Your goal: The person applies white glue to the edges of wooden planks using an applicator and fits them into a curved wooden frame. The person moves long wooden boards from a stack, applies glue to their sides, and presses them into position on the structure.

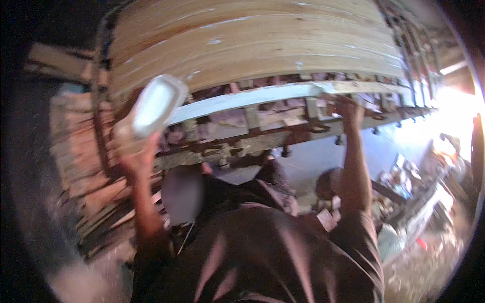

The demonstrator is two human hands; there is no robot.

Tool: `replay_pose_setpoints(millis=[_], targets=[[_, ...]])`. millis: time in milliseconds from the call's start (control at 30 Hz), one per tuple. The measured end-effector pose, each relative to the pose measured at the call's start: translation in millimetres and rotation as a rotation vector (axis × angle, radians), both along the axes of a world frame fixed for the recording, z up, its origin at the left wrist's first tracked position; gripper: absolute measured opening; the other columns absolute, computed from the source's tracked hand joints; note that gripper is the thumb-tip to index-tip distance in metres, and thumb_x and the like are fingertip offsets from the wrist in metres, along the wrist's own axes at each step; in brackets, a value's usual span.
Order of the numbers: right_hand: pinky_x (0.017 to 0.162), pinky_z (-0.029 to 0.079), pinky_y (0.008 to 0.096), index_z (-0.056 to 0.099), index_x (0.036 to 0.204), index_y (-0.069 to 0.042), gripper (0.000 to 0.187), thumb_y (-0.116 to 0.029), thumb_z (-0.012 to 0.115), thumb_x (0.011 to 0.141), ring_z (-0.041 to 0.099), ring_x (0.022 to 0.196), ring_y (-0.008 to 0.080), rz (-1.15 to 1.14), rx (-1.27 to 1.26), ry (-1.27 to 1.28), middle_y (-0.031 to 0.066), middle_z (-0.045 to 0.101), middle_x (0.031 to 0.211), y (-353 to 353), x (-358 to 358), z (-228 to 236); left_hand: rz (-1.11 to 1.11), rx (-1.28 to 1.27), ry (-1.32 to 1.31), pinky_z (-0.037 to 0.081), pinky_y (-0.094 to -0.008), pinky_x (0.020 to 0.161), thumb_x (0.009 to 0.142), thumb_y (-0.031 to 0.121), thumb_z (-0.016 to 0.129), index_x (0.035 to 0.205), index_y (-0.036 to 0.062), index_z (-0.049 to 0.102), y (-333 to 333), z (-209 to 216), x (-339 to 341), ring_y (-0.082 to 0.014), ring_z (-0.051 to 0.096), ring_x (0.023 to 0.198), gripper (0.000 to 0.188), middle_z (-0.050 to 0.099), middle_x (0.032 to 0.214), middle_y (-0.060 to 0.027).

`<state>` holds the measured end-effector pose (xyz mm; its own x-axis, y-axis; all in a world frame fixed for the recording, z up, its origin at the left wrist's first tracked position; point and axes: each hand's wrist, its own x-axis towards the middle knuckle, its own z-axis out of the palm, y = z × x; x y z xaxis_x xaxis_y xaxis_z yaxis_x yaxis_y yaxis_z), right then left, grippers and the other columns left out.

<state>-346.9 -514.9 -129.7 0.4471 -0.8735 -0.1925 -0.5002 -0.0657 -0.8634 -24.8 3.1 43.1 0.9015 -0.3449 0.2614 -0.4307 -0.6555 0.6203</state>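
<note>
My left hand [137,157] is raised and grips a pale, rounded rectangular plastic container [154,107] by its lower end, holding it up against the near left corner of a thick stack of plywood sheets [252,40]. My right hand [348,108] reaches forward and rests on a white-painted wooden plank [242,99] running under the stack, near its right part. Whether those fingers close around the plank is blurred. Below the plank sits a rusty metal frame [262,139].
Reddish wood offcuts [76,146] are piled at the left. Loose slats [108,207] lie on the ground beneath them. At the right, cluttered scraps and boxes [414,192] cover the floor under strong glare [454,108]. My dark shirt [252,257] fills the lower part.
</note>
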Motion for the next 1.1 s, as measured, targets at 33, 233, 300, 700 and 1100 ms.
replay_pose_setpoints(millis=[33, 233, 300, 700, 1100], targets=[[0.071, 0.056, 0.0342, 0.072, 0.106, 0.0, 0.026, -0.015, 0.062, 0.087, 0.068, 0.078, 0.0196, 0.042, -0.203, 0.086, 0.0121, 0.073, 0.092, -10.6, -17.1, 7.6, -0.069, -0.052, -0.02, 0.052, -0.0388, 0.088, 0.068, 0.019, 0.088, 0.12, 0.0002, 0.058, -38.0, 9.2, -14.9, -0.0251, 0.063, 0.102, 0.063, 0.064, 0.112, -0.0103], [0.071, 0.051, 0.0281, 0.07, 0.112, 0.003, 0.028, -0.004, 0.059, 0.088, 0.064, 0.077, 0.0143, -0.123, -0.082, -0.311, 0.0094, 0.072, 0.09, 33.8, -16.5, 136.5, -0.361, -0.313, -0.035, 0.043, -0.0379, 0.104, 0.065, 0.007, 0.089, 0.132, 0.0005, 0.041, -150.8, 37.6, -69.2, -0.0253, 0.049, 0.123, 0.083, 0.046, 0.133, -0.0142], [0.072, 0.052, 0.0281, 0.07, 0.111, 0.004, 0.028, 0.002, 0.055, 0.087, 0.065, 0.081, 0.0153, 0.008, -0.047, -0.452, 0.0103, 0.07, 0.095, 74.2, -6.3, 172.4, -0.438, -0.317, -0.03, 0.044, -0.0425, 0.107, 0.069, 0.005, 0.087, 0.133, 0.0005, 0.037, -175.7, 47.8, -83.9, -0.0283, 0.048, 0.129, 0.081, 0.044, 0.141, -0.0195], [0.07, 0.055, 0.0397, 0.067, 0.11, -0.003, 0.037, -0.005, 0.062, 0.073, 0.065, 0.083, 0.0303, 0.572, -0.846, 0.019, 0.0121, 0.059, 0.093, 117.8, 72.2, 216.9, -0.758, -0.356, -0.398, 0.046, -0.0508, 0.101, 0.074, 0.018, 0.086, 0.126, 0.0052, 0.039, -234.5, 40.9, -113.9, -0.0427, 0.057, 0.118, 0.072, 0.058, 0.126, -0.0253], [0.065, 0.055, 0.0358, 0.074, 0.1, -0.001, 0.039, 0.013, 0.053, 0.07, 0.068, 0.069, 0.0266, 0.435, -0.363, -0.269, 0.0151, 0.069, 0.085, 82.4, 55.1, 183.8, -0.79, -0.354, -0.407, 0.046, -0.0528, 0.1, 0.073, 0.019, 0.088, 0.128, 0.0039, 0.039, -284.2, 30.4, -140.5, -0.0413, 0.059, 0.115, 0.075, 0.059, 0.123, -0.0235]])
